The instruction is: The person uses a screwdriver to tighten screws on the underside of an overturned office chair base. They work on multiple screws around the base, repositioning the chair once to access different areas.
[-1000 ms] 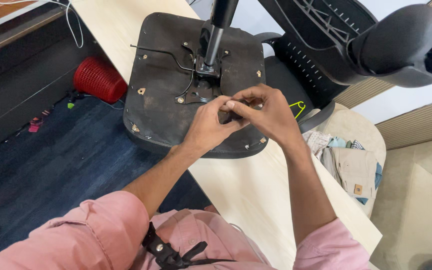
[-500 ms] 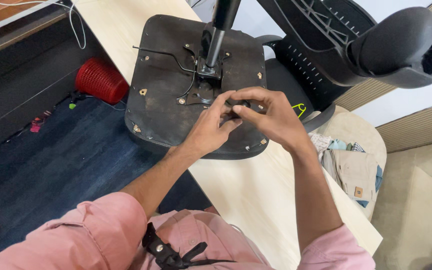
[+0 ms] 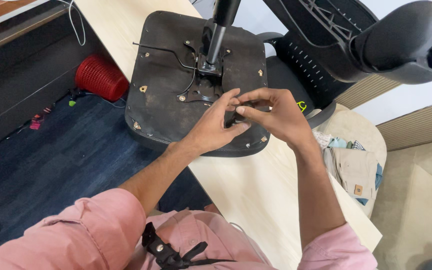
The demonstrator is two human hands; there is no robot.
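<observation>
Both hands meet over the upturned chair seat on the surface: left hand and right hand pinch a small dark part, fingers curled, red basket at 10 o'clock.

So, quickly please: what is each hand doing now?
Left hand: fingers closed on a small dark part at the seat underside.
Right hand: pinching the same part.

Even, soft daylight lit the scene; brightest wall glare sat at two o'clock, shadows stayed faint, and focus held sharp.
</observation>
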